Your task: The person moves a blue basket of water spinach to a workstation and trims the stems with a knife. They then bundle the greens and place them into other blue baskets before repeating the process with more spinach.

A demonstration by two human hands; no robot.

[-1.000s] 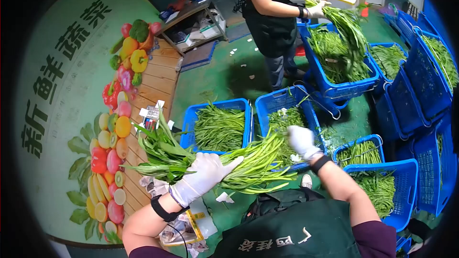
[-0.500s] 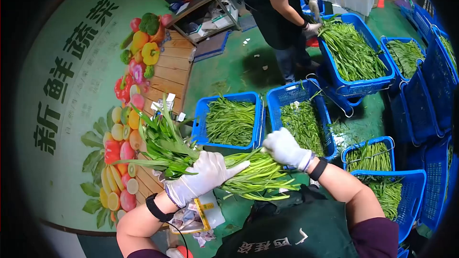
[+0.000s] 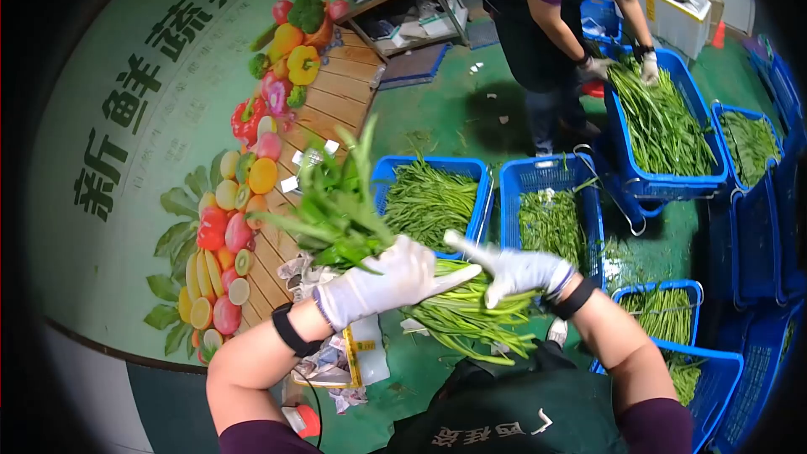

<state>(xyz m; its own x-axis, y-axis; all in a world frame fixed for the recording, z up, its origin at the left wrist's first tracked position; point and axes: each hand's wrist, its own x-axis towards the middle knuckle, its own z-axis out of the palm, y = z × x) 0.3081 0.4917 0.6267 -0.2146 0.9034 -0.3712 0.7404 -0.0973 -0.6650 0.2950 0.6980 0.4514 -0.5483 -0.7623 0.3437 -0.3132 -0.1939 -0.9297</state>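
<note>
A bunch of long-stemmed leafy greens [image 3: 471, 313] lies across in front of my body, its leaves up to the left and its pale green stems fanning out to the right. My left hand [image 3: 395, 279], in a white glove, is closed around the middle of the bunch, with the index finger stretched along the stems. Over the stem side, my gloved right hand [image 3: 521, 273] has its fingers apart, the lower ones right at the stems. Beyond the hands stand a blue crate [image 3: 482, 170] of greens and a second blue crate [image 3: 521, 171] holding loose, shorter greens.
A co-worker [image 3: 538, 42] in white gloves handles greens in a raised blue crate [image 3: 672, 186]. More blue crates [image 3: 761, 235] line the right side. A vegetable-printed panel [image 3: 126, 227] stands left. Below my left arm sits a box [image 3: 363, 353] with crumpled material.
My right hand has opened from a closed shape and lowered over the stems. The bunch's leaves have swung right. The co-worker's hands have moved onto the crate's greens, and the view has shifted.
</note>
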